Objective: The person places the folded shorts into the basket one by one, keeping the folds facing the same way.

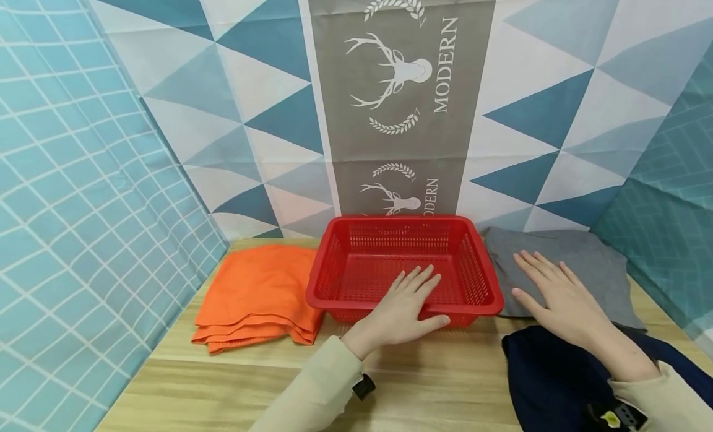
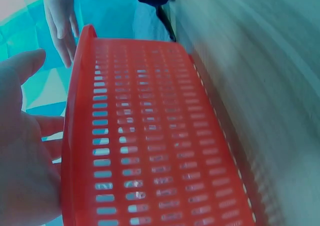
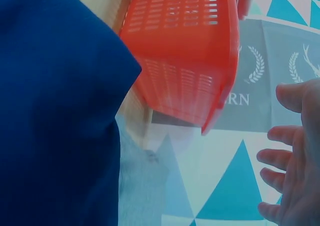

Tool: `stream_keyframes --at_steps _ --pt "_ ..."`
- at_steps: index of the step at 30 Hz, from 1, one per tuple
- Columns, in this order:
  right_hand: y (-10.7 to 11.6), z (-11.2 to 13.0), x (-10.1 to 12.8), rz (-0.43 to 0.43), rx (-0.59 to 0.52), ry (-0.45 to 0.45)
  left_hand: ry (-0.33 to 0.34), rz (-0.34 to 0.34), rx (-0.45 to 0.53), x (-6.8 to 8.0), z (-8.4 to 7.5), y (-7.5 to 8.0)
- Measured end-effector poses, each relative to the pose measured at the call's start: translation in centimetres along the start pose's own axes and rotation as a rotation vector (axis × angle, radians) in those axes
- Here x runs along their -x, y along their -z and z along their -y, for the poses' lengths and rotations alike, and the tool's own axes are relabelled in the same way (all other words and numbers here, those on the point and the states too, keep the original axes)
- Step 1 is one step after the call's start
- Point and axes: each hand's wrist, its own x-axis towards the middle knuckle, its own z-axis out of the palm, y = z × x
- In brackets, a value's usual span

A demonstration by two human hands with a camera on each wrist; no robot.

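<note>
A red plastic basket [image 1: 401,308] with slotted walls stands in the middle of the table, with nothing in it. My left hand [image 1: 398,314] is over its front rim, fingers straight and reaching above the basket floor. In the left wrist view the basket's slotted front wall [image 2: 160,131] fills the middle, the left hand [image 2: 30,136] right beside the rim. To the right, my right hand [image 1: 562,302] hovers with fingers spread and holds nothing. Below it are a folded grey cloth [image 1: 585,259] and a dark navy cloth [image 1: 551,370], the latter large in the right wrist view.
Left of the basket lies a folded orange cloth [image 1: 259,289], close against its side. Patterned sheets hang behind the wooden table [image 1: 223,382] and along both sides. Both wrists wear dark bands, and the sleeves are cream.
</note>
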Motion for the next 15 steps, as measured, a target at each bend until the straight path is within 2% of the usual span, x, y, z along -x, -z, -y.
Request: stream_keyframes --at_steps 15 --pt "0.7 -1.9 3.0 -0.007 0.019 -0.029 -0.053 -0.003 -0.027 0.0 -2.1 -0.7"
